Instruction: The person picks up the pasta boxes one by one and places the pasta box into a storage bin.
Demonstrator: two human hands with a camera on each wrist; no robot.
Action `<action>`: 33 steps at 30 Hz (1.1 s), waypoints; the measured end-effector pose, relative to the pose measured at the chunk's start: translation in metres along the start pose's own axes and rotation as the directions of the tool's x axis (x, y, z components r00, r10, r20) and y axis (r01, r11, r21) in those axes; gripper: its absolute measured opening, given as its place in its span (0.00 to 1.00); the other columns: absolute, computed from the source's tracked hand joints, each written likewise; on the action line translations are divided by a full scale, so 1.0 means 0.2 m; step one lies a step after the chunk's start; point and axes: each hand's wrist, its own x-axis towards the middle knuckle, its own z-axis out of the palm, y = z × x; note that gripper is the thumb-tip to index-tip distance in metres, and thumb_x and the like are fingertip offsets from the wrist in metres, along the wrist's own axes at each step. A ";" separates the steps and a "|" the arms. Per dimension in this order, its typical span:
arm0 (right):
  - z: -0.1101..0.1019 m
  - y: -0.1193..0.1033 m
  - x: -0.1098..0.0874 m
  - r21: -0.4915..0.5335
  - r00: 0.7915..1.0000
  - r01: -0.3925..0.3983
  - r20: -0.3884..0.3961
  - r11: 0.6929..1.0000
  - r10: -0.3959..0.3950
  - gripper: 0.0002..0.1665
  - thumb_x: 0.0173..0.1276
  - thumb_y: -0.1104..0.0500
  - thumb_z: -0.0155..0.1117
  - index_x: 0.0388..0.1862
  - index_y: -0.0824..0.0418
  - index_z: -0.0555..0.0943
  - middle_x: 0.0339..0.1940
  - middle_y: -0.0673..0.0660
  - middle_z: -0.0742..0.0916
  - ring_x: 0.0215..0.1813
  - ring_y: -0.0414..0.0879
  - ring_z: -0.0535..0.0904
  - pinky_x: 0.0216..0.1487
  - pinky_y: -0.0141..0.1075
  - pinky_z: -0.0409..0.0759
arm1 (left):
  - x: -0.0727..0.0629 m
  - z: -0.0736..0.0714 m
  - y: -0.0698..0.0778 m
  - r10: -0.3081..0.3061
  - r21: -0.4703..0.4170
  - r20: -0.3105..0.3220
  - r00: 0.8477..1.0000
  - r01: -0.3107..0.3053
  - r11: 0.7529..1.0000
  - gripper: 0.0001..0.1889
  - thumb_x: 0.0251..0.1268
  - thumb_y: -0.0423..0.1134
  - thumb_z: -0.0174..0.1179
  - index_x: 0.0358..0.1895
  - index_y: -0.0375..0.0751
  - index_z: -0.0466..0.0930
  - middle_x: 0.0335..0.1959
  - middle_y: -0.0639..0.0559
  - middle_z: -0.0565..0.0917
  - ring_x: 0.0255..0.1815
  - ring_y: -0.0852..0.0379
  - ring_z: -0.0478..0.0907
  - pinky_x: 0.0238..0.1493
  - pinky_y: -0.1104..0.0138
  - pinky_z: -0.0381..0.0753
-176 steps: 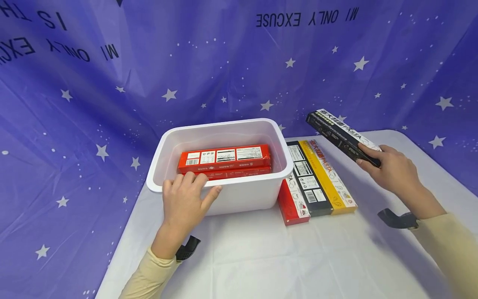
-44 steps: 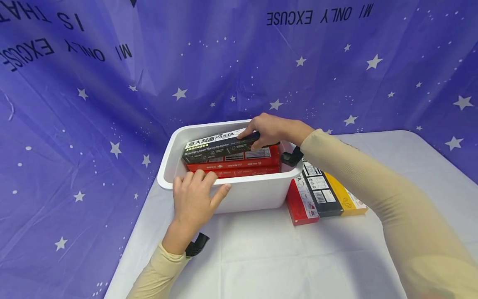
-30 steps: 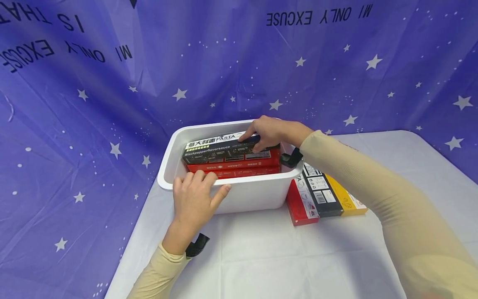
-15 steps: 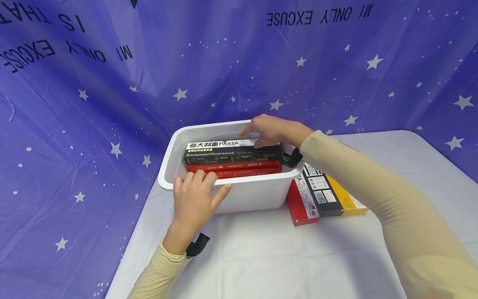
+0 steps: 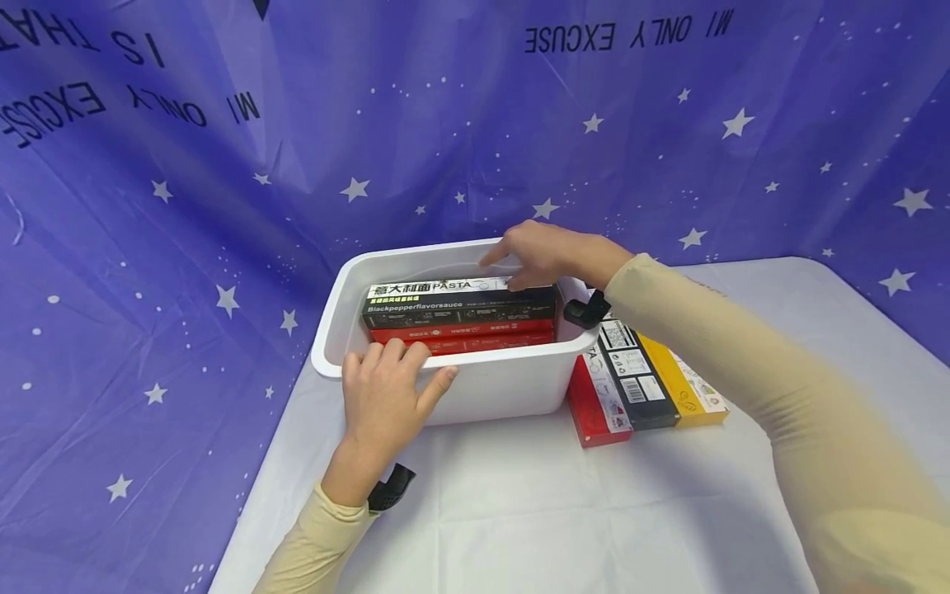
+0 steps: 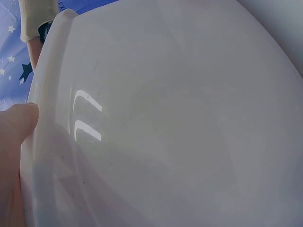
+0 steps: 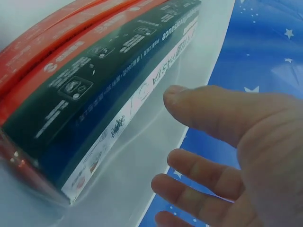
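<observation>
A white plastic bin (image 5: 512, 388) stands on the table with pasta boxes inside. Over its front rim my left hand (image 5: 380, 396) grips the edge, thumb outside and fingers hooked inward; the thumb (image 6: 21, 118) shows at the rim in the left wrist view. A black-and-white pasta box (image 5: 460, 312), lettered "Blackpepperflavorsauce", lies level behind red boxes (image 5: 475, 343) in the bin. My right hand (image 5: 540, 252) hovers over the bin's back right part. In the right wrist view, that hand's parted fingers (image 7: 203, 106) are apart from the black box and hold nothing.
Right of the bin, a red pasta box (image 5: 599, 404), a dark one (image 5: 640, 384) and a yellow one (image 5: 679, 388) lie side by side on the white-covered table (image 5: 534, 511). A purple star-patterned curtain (image 5: 445, 124) hangs close behind the bin.
My right hand has carried the black pasta box from the right into the bin, lowered its right end and let it go. The left hand has stayed on the rim.
</observation>
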 end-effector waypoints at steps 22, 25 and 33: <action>0.05 0.17 -0.45 0.007 0.983 -0.107 -0.149 0.994 0.107 0.28 0.69 0.52 0.69 0.68 0.55 0.80 0.60 0.65 0.86 0.61 0.61 0.82 0.61 0.58 0.80 | 0.00 0.00 0.00 0.002 -0.005 0.001 1.000 -0.002 1.000 0.25 0.62 0.64 0.59 0.36 0.42 0.81 0.28 0.42 0.80 0.30 0.40 0.75 0.36 0.51 0.64; 0.07 0.21 -0.54 0.027 0.972 -0.160 -0.170 0.987 0.162 0.29 0.70 0.50 0.68 0.67 0.57 0.80 0.62 0.65 0.85 0.64 0.64 0.80 0.61 0.61 0.79 | 0.00 0.01 0.00 0.007 -0.003 -0.004 1.000 -0.007 1.000 0.25 0.62 0.64 0.59 0.36 0.42 0.81 0.28 0.42 0.80 0.30 0.40 0.75 0.35 0.51 0.64; 0.16 0.28 -0.71 0.043 0.924 -0.334 -0.181 0.942 0.336 0.32 0.72 0.44 0.64 0.71 0.54 0.77 0.64 0.68 0.82 0.64 0.65 0.79 0.58 0.63 0.79 | 0.00 0.01 0.00 0.009 -0.005 -0.016 1.000 -0.009 1.000 0.25 0.62 0.64 0.58 0.36 0.42 0.81 0.28 0.42 0.80 0.30 0.40 0.75 0.34 0.51 0.64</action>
